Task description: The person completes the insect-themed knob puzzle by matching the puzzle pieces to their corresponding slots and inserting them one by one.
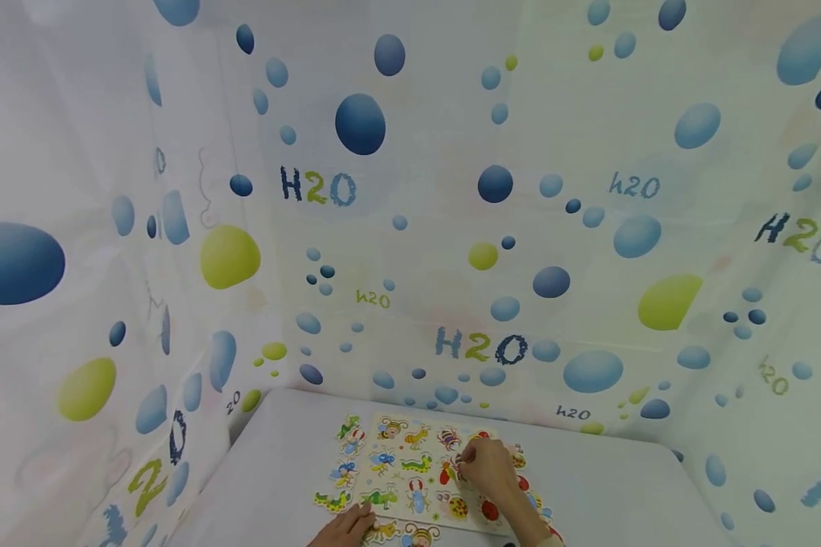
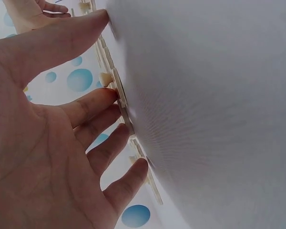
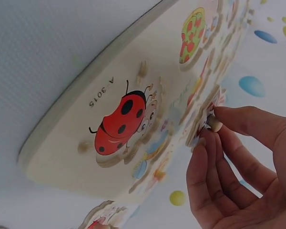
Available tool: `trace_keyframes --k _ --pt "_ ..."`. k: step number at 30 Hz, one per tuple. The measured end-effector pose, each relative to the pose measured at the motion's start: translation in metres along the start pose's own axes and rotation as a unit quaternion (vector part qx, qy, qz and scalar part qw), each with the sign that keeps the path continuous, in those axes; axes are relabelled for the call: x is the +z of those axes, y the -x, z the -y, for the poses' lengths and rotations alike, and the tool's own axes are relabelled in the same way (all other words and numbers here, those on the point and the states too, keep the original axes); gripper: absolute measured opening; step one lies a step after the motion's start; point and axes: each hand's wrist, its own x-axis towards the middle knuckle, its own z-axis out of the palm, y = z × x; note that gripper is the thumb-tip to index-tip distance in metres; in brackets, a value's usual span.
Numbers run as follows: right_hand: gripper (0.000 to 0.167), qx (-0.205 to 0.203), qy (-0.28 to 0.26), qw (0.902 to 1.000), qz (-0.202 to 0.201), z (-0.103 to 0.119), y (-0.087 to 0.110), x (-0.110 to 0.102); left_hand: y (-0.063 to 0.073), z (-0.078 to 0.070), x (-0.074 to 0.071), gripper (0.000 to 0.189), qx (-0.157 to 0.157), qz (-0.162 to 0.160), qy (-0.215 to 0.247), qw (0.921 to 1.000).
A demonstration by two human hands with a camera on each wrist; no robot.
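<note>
A wooden insect puzzle board (image 1: 400, 480) lies on the white table, with printed bugs in its recesses. Over its right half, my right hand (image 1: 489, 471) pinches a knobbed puzzle piece by its wooden peg (image 3: 213, 123). In the right wrist view the puzzle piece (image 3: 198, 125) is tilted close over the board, its picture mostly hidden. My left hand (image 1: 345, 526) rests at the board's front left corner, fingers extended and spread in the left wrist view. Its fingertips touch the table beside the edges of loose pieces (image 2: 119, 88). The board's ladybug recess (image 3: 121, 121) shows near the corner.
Loose pieces line the board's left side, among them a caterpillar piece (image 1: 332, 501) and a blue fly piece (image 1: 344, 474). A bee piece (image 1: 420, 536) lies along the front edge. More loose pieces (image 1: 535, 501) sit on the right. A dotted curtain (image 1: 438, 228) encloses the table.
</note>
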Motion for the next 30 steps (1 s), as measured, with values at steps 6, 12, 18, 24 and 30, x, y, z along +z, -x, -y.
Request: trace_keyframes --k 6,12,18,24,30 --pt "0.012 -0.016 -0.024 0.9996 0.000 -0.003 -0.003 0.003 0.000 0.000 0.005 0.065 0.000 -0.012 -0.023 0.9997" --pt "0.012 -0.025 -0.017 0.9995 -0.012 -0.005 -0.009 0.009 -0.001 0.001 0.003 0.064 0.009 -0.018 -0.034 0.9992" --pt "0.015 -0.014 -0.003 0.9998 -0.014 -0.004 -0.016 0.013 -0.001 -0.002 0.003 0.064 0.001 -0.020 -0.037 0.9991" --pt "0.013 -0.029 -0.002 0.9991 -0.032 -0.002 -0.024 0.015 -0.002 -0.001 0.001 0.064 -0.001 -0.005 -0.032 0.9995" --pt "0.010 -0.044 -0.006 0.9980 -0.045 -0.003 -0.031 0.015 -0.003 0.000 -0.003 0.063 0.006 0.014 -0.020 0.9997"
